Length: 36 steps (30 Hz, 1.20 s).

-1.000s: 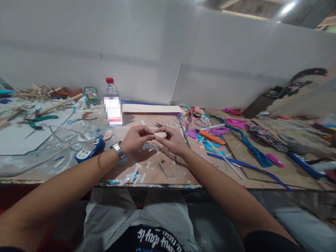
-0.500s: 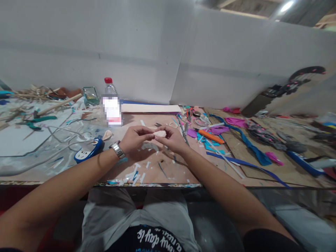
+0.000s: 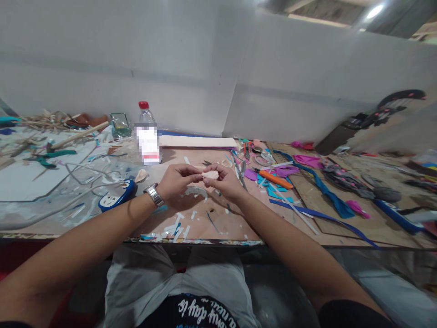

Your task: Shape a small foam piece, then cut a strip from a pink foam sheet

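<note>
Between my two hands is a small, pale pinkish-white piece [image 3: 210,175] with an uneven surface; its exact kind I cannot make out. My left hand [image 3: 178,182], with a metal watch [image 3: 154,195] on the wrist, pinches its left end between thumb and fingertips. My right hand [image 3: 229,181] grips its right side, thumb in front and fingers behind. The piece is held a little above the worktable [image 3: 191,214]. Below the hands lies a curved translucent strip [image 3: 197,192]. A similar pale, petal-like piece [image 3: 141,176] rests left of my left hand.
On the left are a blue-and-white power strip [image 3: 118,195] with cables, green-handled pliers [image 3: 51,157] and a red-capped bottle [image 3: 146,114]. An orange utility knife [image 3: 276,179], purple and blue scraps and a blue ribbon [image 3: 321,212] lie on the right. White paper strips [image 3: 177,228] litter the front.
The view has shifted slightly, so things on the table appear a little further right. Both hands keep their hold on the pale piece, with hardly any finger movement.
</note>
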Available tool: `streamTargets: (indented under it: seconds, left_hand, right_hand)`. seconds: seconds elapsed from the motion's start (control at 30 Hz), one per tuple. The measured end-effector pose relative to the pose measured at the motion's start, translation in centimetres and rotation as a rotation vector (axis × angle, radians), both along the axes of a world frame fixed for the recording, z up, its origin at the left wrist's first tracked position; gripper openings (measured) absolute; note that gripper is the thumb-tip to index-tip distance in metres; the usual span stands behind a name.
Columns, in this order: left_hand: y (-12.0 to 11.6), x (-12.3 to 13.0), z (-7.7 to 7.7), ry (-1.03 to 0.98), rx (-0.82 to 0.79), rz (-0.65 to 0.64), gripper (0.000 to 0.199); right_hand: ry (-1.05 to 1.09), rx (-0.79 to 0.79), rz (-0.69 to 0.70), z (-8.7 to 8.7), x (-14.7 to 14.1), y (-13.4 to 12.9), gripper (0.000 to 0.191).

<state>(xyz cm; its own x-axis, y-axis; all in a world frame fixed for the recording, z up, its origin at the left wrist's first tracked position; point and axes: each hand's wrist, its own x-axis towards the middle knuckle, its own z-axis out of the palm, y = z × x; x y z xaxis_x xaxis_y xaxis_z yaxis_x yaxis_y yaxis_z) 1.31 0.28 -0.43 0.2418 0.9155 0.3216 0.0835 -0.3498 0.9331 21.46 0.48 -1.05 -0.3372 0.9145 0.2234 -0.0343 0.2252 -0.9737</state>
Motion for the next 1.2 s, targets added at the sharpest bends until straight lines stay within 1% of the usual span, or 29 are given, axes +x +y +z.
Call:
streamTargets:
  seconds: [0.23, 0.5, 0.67, 0.9, 1.1, 1.2]
  left_hand:
    - [0.20, 0.00, -0.73, -0.056, -0.077, -0.091, 0.034]
    - [0.01, 0.04, -0.65, 0.029, -0.035, -0.020, 0.030]
    - [-0.10, 0.14, -0.55, 0.032, -0.043, -0.014, 0.031]
    - [-0.05, 0.03, -0.46, 0.058, -0.008, -0.001, 0.030]
    - [0.01, -0.09, -0.90, 0.109, 0.081, -0.008, 0.032]
    - [-0.03, -0.06, -0.95, 0.110, 0.098, -0.001, 0.030]
  right_hand:
    - [-0.026, 0.010, -0.033, 0.27, -0.02, -0.18, 0.040]
    - [-0.037, 0.013, -0.015, 0.33, -0.03, -0.20, 0.039]
    - [-0.040, -0.018, -0.006, 0.12, 0.01, -0.13, 0.041]
    - [-0.018, -0.039, -0.003, 0.27, -0.09, -0.31, 0.040]
    - [-0.002, -0.024, -0.006, 0.19, -0.08, -0.20, 0.040]
    - [-0.008, -0.023, -0.001, 0.18, -0.06, -0.13, 0.040]
